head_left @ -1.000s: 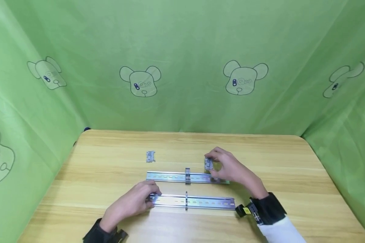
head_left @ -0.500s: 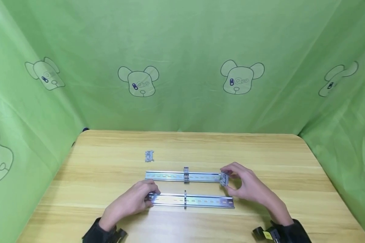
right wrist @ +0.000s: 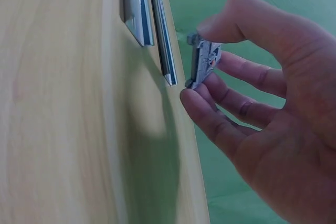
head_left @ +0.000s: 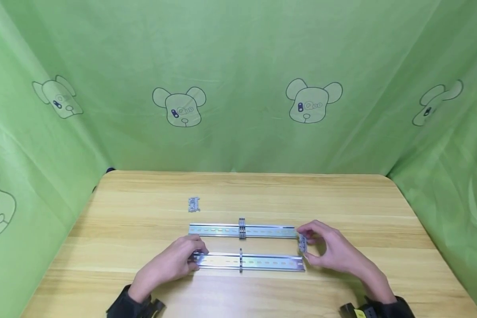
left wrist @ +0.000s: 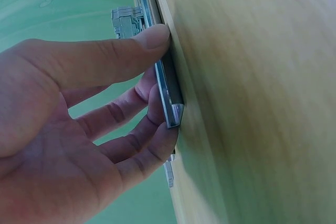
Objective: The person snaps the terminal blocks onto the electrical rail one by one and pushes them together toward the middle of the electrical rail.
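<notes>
My left hand grips the left end of the nearer slotted metal DIN rail, thumb on the near edge and fingers on the far edge. One thin grey terminal block stands across that rail near its middle. In my right hand, a grey terminal block is pinched between thumb and fingertips. It is held off the table, just past the right ends of the rails. Behind lies the farther DIN rail, with several terminal blocks side by side at its middle.
A loose grey terminal block lies flat on the wooden table, behind the farther rail's left end. A green curtain with printed bear heads surrounds the table's back and sides.
My right hand has moved right and toward me, carrying the terminal block from above the farther rail to beyond the rails' right ends. The left hand keeps its grip on the nearer rail.
</notes>
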{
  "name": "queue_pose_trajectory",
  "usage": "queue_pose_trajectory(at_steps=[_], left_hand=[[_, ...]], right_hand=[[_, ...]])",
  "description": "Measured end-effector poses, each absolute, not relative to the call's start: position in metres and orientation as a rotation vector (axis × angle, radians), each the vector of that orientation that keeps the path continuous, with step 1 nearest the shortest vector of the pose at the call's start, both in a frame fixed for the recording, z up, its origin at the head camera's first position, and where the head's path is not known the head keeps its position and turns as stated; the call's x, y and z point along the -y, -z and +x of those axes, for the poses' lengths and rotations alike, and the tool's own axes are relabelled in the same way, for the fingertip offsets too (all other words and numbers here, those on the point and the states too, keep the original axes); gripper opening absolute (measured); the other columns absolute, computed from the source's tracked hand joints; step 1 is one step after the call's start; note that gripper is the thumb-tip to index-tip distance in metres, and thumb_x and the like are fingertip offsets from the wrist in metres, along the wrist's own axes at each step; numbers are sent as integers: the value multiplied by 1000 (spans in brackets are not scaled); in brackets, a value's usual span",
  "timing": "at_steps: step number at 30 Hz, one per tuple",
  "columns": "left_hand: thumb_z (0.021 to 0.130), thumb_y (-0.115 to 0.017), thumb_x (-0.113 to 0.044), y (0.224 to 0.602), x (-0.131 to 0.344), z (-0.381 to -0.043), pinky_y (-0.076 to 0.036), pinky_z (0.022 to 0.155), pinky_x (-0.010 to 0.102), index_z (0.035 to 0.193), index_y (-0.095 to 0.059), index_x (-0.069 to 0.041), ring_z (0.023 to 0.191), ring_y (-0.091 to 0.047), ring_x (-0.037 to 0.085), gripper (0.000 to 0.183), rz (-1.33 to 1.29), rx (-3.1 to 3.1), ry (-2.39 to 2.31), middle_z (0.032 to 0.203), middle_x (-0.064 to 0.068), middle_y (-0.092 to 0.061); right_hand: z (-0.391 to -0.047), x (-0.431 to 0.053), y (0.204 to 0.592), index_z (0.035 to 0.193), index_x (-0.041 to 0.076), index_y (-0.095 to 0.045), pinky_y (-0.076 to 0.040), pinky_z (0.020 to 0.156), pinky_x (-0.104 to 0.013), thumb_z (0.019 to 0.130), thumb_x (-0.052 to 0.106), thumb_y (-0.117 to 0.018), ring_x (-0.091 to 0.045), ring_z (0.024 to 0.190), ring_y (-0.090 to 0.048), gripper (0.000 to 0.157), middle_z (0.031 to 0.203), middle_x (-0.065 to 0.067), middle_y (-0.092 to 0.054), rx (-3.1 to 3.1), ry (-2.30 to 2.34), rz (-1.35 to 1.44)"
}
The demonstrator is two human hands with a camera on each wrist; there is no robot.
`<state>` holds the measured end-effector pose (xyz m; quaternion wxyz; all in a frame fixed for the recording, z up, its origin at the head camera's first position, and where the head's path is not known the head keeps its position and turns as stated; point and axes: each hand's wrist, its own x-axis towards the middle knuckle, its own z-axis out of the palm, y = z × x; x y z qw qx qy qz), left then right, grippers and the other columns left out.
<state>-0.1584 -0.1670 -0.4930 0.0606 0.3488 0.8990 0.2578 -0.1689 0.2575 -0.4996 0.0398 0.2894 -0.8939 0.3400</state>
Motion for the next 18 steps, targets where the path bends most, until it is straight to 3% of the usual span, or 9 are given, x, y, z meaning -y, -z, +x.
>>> queue_pose_trajectory(at_steps=[10,18], left_hand=[[72,-80,-6,494,167,-159,-58,78,31,104,-71,-7,87,-61,15,33,1040,-2705,-780,96,0,-64],[72,-81,-7,497,167,-161,-58,78,29,104,-71,-7,86,-60,14,33,1032,-2706,-777,97,-1,-64]], right_hand=[[-165,-264,500,113,1,-60,-59,84,-33,62,-1,-81,-17,94,-63,55,108,-6,-64,2867,-1194,903],[-161,-266,491,109,1,-56,-56,90,-31,62,-9,-75,-31,105,-62,52,111,-13,-61,2944,-1386,962]])
